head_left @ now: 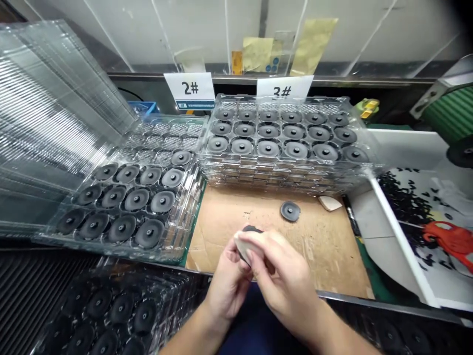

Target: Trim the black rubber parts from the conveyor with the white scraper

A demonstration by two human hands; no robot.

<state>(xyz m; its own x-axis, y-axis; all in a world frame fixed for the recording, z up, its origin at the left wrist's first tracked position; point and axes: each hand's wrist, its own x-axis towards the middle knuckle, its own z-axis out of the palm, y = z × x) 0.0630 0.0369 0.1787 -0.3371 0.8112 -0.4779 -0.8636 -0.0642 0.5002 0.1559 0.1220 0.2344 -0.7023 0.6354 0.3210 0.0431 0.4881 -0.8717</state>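
Observation:
Over the front of the cardboard sheet, both hands meet around one black round disc. My left hand grips the disc from the left, its fingers curled beneath. My right hand pinches an off-white pad and holds it against the disc. Most of this disc is hidden by the pad and fingers. Beyond my right hand, a loose black disc with a small raised hub lies on the cardboard. Near it, at the cardboard's far right, is another off-white piece.
Clear plastic trays of black discs are stacked at the back and left, with more at lower left. A clear lid-like sheet stack leans behind. On the right, a white bin contains black scraps and orange-handled scissors.

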